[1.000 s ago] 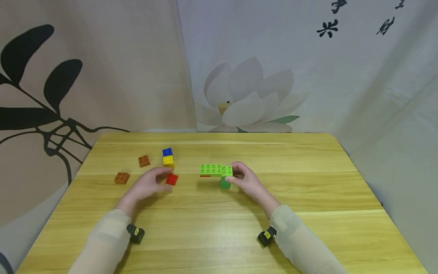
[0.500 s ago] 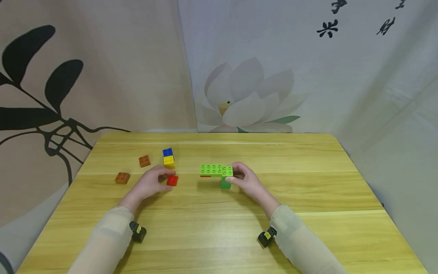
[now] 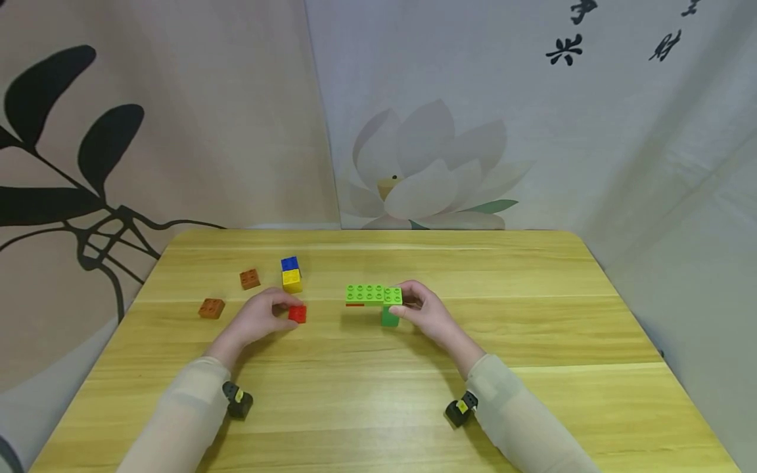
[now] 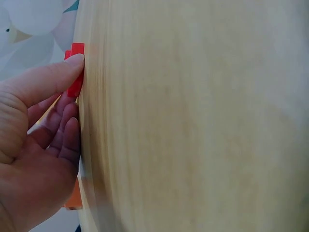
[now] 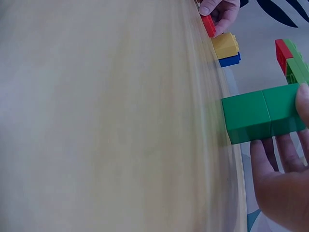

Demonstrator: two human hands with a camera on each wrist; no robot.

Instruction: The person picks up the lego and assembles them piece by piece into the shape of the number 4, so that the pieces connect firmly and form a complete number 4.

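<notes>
A small flat red toy brick [image 3: 298, 314] lies on the table, pinched between the thumb and fingers of my left hand [image 3: 263, 314]. In the left wrist view my thumb presses on the side of this red brick [image 4: 76, 72]. My right hand [image 3: 427, 312] holds the upper part of a toy-brick build. Two dark green bricks [image 5: 260, 113] are stacked as its column. A light green long brick [image 3: 365, 293] reaches out to the left from the column's top, with a red piece [image 5: 281, 55] under its far end.
Just behind my left hand are a yellow brick [image 3: 292, 280] and a blue brick [image 3: 289, 263], touching. Two orange-brown bricks [image 3: 250, 278] lie farther left on the wooden table [image 3: 378, 407]. A printed cloth [image 3: 437, 79] hangs behind the table.
The red brick has turned a little to lie squarer and shifted slightly nearer, as my left thumb and fingers closed on it. My right hand and its build have stayed still.
</notes>
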